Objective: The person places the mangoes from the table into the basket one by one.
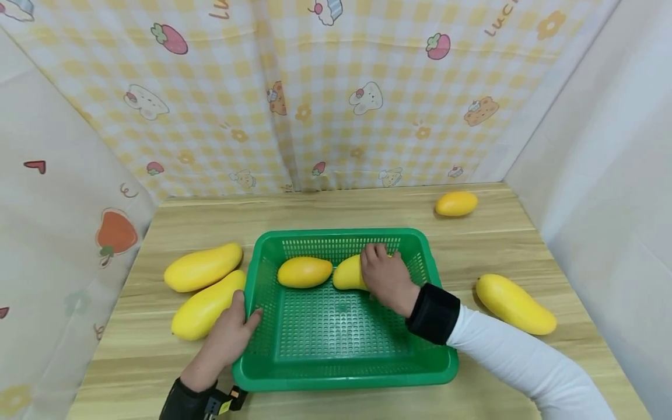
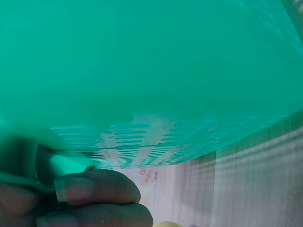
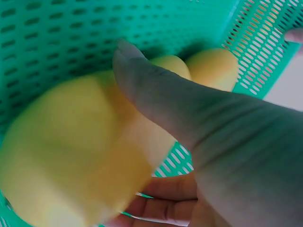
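A green plastic basket (image 1: 346, 382) with slotted walls stands on the table. My left hand (image 1: 231, 335) grips its left rim; in the left wrist view the fingers (image 2: 102, 187) curl at the rim beside the outer wall. Inside the basket, my right hand (image 1: 385, 274) holds a large yellow mango (image 1: 347, 274) near the back wall. Its thumb lies over this mango (image 3: 71, 142) in the right wrist view, with other fingers on the far side. A smaller orange-yellow mango (image 1: 304, 272) lies to its left on the basket floor. The right hand hides part of the held mango.
Two large yellow mangoes (image 1: 203, 268) lie left of the basket, the nearer one close to my left hand. Another large yellow mango (image 1: 516, 304) is to the right, beyond my right sleeve. A small mango (image 1: 456, 203) sits at the back right. Curtains enclose the table (image 1: 325, 210).
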A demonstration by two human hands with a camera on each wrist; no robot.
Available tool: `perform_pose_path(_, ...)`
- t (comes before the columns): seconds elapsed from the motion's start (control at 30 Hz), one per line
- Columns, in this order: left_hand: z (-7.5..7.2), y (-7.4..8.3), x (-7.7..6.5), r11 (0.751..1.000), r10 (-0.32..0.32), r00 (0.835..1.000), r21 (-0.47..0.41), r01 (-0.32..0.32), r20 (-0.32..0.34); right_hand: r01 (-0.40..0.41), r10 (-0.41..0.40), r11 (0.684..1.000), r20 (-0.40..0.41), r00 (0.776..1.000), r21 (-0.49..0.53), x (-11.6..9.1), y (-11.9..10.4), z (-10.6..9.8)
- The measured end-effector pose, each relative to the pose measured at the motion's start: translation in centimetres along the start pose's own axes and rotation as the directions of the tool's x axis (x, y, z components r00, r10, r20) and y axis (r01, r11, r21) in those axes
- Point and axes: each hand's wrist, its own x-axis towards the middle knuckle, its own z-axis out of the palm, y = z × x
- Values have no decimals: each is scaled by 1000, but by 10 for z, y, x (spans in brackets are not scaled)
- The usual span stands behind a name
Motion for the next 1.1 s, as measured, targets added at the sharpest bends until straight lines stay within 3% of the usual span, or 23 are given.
perform_pose_path(0.13,1,-1,0,1000,-3,1000,-3,3,1,49,-53,994,42,998,97,0,12,-14)
perform_pose_path(0.3,2,-1,-1,1000,-7,1000,-8,7,-1,76,-65,967,-55,996,245,-1,28,-27)
perform_pose_path(0.57,0,2,0,1000,-3,1000,-7,3,-4,31,25,943,-164,986,331,-2,58,-35)
perform_pose_path(0.73,0,3,1,1000,-5,1000,4,5,1,-53,127,882,-129,984,468,-1,77,-30)
perform_pose_path(1.1,0,3,-1,1000,-10,1000,-11,10,-2,-202,247,786,3,969,585,-8,106,-17)
